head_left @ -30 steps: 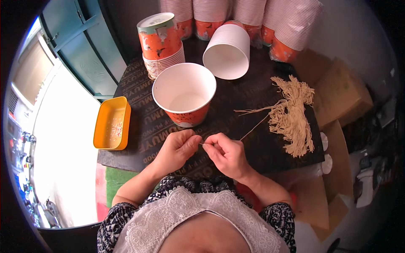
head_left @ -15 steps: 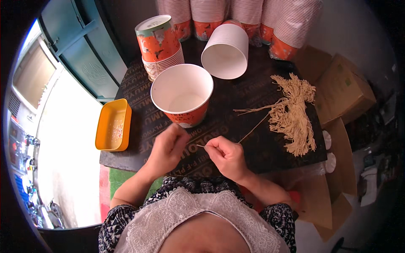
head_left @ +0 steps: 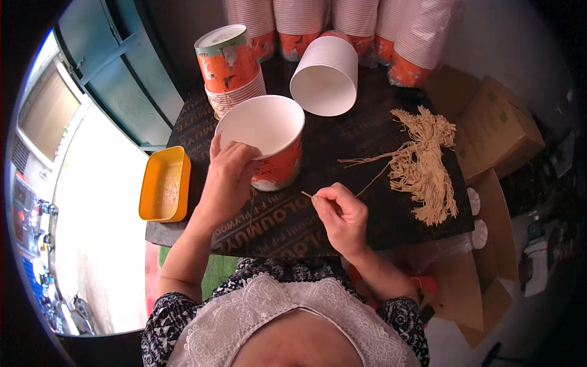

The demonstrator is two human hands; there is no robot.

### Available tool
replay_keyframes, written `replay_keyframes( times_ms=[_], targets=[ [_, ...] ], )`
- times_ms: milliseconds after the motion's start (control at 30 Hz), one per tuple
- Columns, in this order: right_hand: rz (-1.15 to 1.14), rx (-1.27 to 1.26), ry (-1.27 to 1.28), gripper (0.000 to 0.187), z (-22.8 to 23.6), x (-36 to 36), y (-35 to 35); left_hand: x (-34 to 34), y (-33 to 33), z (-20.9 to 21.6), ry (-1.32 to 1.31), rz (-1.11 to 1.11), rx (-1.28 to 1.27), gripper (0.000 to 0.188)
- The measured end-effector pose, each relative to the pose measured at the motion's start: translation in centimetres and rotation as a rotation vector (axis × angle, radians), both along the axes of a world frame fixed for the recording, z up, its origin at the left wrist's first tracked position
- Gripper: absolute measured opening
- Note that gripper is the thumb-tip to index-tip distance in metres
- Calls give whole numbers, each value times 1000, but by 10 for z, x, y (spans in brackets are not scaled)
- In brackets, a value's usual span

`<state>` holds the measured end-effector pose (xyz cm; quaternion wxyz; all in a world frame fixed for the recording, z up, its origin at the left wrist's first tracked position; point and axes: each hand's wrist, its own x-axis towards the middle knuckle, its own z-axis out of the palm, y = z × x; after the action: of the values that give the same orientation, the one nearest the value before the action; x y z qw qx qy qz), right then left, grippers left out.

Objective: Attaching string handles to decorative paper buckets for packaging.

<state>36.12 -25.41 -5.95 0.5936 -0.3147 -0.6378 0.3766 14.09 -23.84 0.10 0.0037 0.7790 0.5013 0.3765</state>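
Observation:
An orange paper bucket (head_left: pixel 280 166) with a white inside stands upright in front of me, its mouth facing up. At its near left rim is my left hand (head_left: pixel 227 174), fingers closed over the edge. Lower and to the right, clear of the bucket, my right hand (head_left: pixel 343 215) pinches a tan string (head_left: pixel 374 179) between thumb and forefinger. A short end sticks out to the left of the fingertips. The string's other side runs back to a loose bundle of tan strings (head_left: pixel 428 162) on the right of the table.
A yellow tray (head_left: pixel 165 183) with small bits inside sits at the table's left edge. Behind are an upside-down stack of orange buckets (head_left: pixel 229 70), a white bucket stack on its side (head_left: pixel 324 76) and several wrapped stacks (head_left: pixel 299 24). Cardboard boxes (head_left: pixel 498 125) stand right of the table (head_left: pixel 293 229).
My left hand has risen from beside the string end to the bucket's rim. The bucket has shifted slightly left. My right hand has moved a little right, still pinching the string.

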Motion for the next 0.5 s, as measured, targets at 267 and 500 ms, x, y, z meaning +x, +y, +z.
replay_keyframes(
  times_ms=[267, 500],
  targets=[
    [-67, -1, 104, 8, 11, 17, 1, -24, -2, 8, -727, -252, -383, 9],
    [-74, 9, 164, 7, 21, 19, 0, -37, 7, -15, -957, -493, -427, 8]
  ],
)
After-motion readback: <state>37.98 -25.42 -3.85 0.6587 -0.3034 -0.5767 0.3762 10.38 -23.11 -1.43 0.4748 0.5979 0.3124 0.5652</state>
